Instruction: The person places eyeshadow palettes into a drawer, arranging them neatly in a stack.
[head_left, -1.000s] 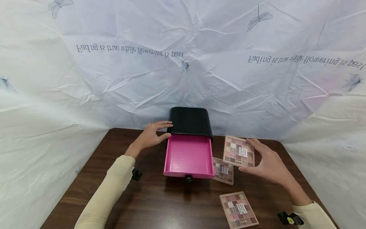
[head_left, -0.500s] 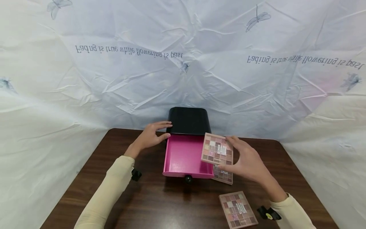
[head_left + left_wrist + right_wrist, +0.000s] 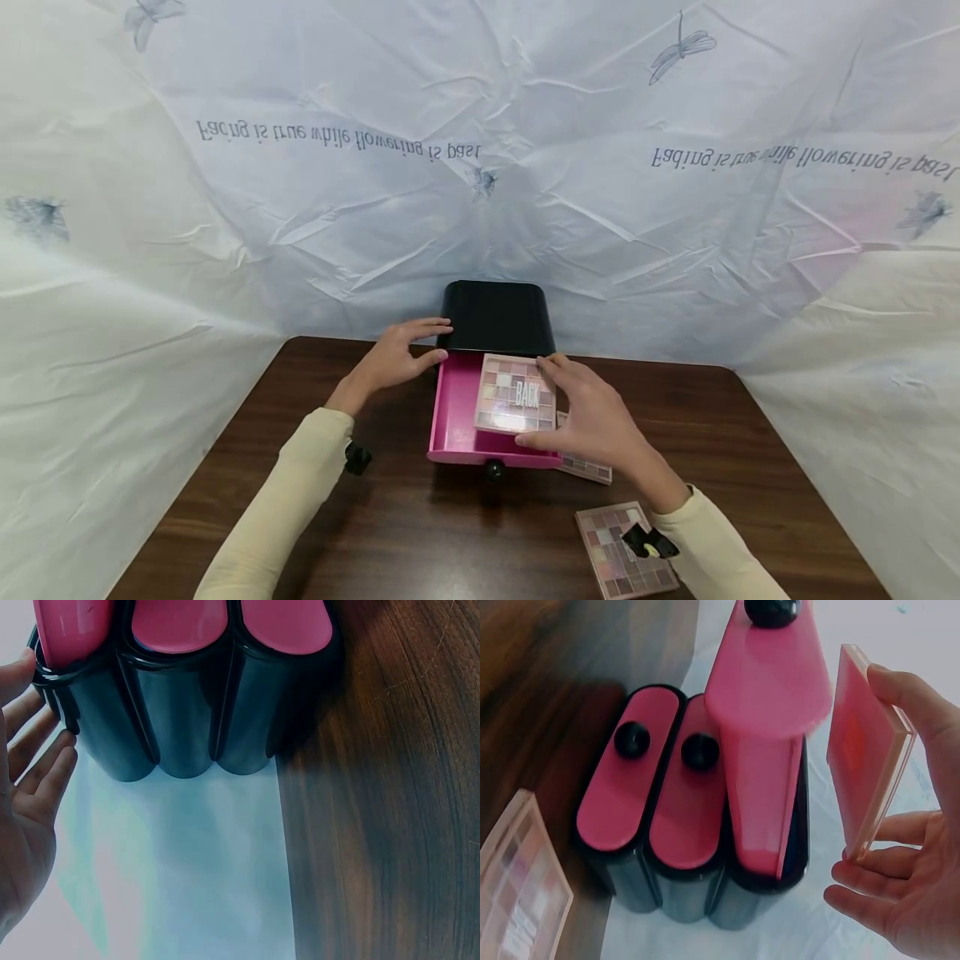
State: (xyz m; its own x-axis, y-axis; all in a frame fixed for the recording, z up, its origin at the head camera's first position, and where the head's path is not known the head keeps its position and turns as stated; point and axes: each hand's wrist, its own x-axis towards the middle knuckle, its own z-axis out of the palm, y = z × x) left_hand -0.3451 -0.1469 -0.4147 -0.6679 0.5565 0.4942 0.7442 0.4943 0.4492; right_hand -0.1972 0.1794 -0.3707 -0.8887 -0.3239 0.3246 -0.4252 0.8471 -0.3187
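A black drawer unit (image 3: 495,317) with three pink drawers stands at the back of the table. Its top pink drawer (image 3: 453,417) is pulled out, and no contents show in its visible part. My left hand (image 3: 390,362) rests against the unit's left side near the top, fingers extended. My right hand (image 3: 592,412) pinches an eyeshadow palette (image 3: 510,396) by its right edges, thumb at the near edge and fingers at the far one. The palette is above the open drawer's right part, apart from it in the right wrist view (image 3: 866,750).
A second palette (image 3: 588,469) lies beside the drawer's right side, partly hidden. Another palette (image 3: 611,558) lies nearer on the wooden table (image 3: 420,533), partly covered by the right wrist's strap. The two lower drawers, one with a black knob (image 3: 700,752), are closed. White printed sheeting (image 3: 375,233) hangs behind.
My right hand has carried the palette leftward, from right of the unit to over the open drawer. The left hand and the drawer have stayed in place.
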